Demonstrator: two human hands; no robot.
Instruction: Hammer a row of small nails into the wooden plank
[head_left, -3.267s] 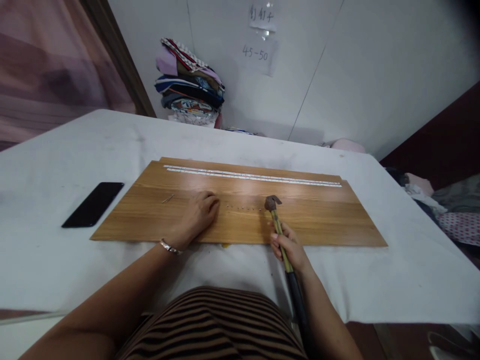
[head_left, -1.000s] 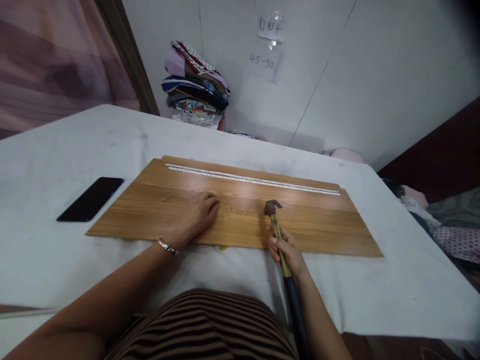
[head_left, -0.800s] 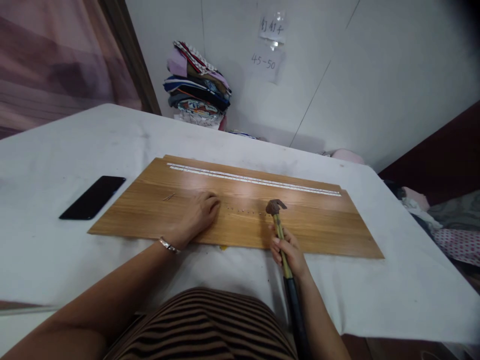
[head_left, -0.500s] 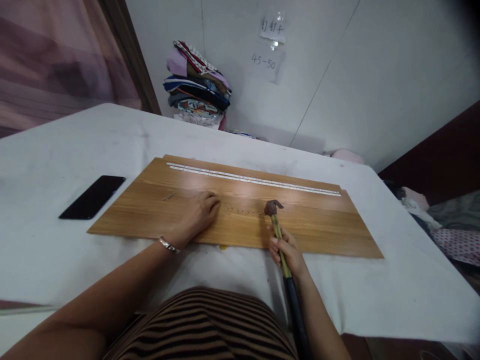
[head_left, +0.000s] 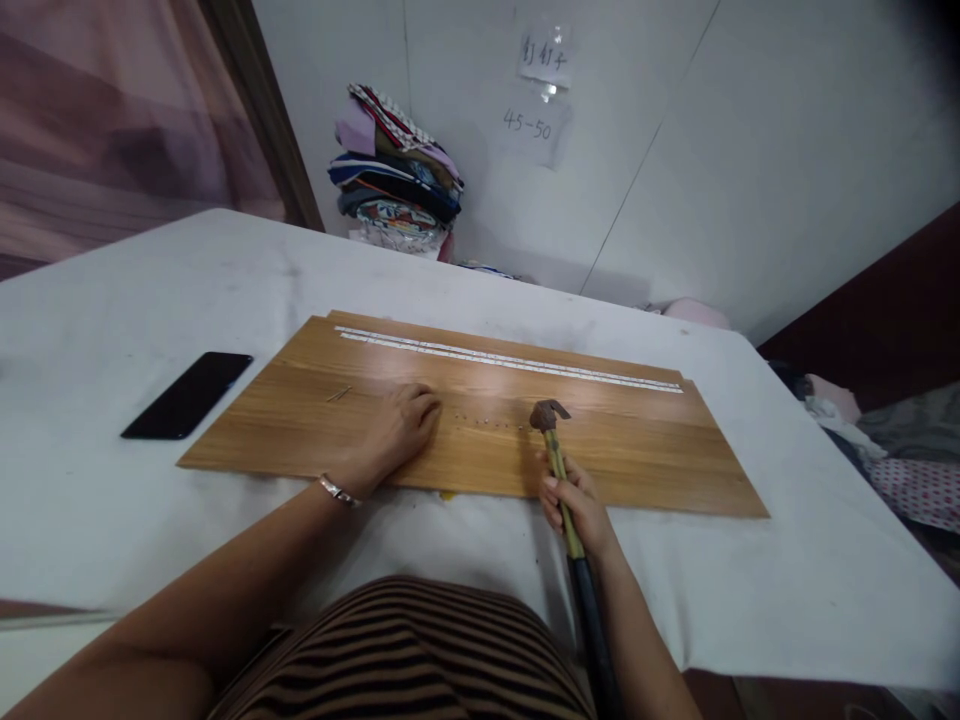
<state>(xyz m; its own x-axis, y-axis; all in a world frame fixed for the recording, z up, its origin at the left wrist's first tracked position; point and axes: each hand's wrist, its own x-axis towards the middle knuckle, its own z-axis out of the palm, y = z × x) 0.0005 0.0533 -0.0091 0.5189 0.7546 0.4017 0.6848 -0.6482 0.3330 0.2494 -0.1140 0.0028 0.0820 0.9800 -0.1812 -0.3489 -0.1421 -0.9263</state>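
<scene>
A wood-grain board [head_left: 637, 450] lies on the white-covered table. On its left half rests my left hand [head_left: 405, 425], palm down with loosely bent fingers against the surface; nothing shows in it. My right hand [head_left: 576, 505] is wrapped round the yellowish handle of a claw hammer [head_left: 550, 415]. The hammer's rusty head is over the board's middle, right beside a row of small nail heads [head_left: 486, 422]. That row stands between the hammer head and my left hand. A few loose nails [head_left: 338, 394] lie farther left on the board.
Two white measuring strips [head_left: 510, 361] run along the board's far side. A black phone [head_left: 187, 396] lies on the table [head_left: 247, 270] to the left. Folded clothes [head_left: 397, 165] are stacked against the wall behind. More fabric [head_left: 911, 490] is at the right, beyond the table edge.
The view has shifted very slightly. Both hands and the hammer keep practically the same places on and over the board.
</scene>
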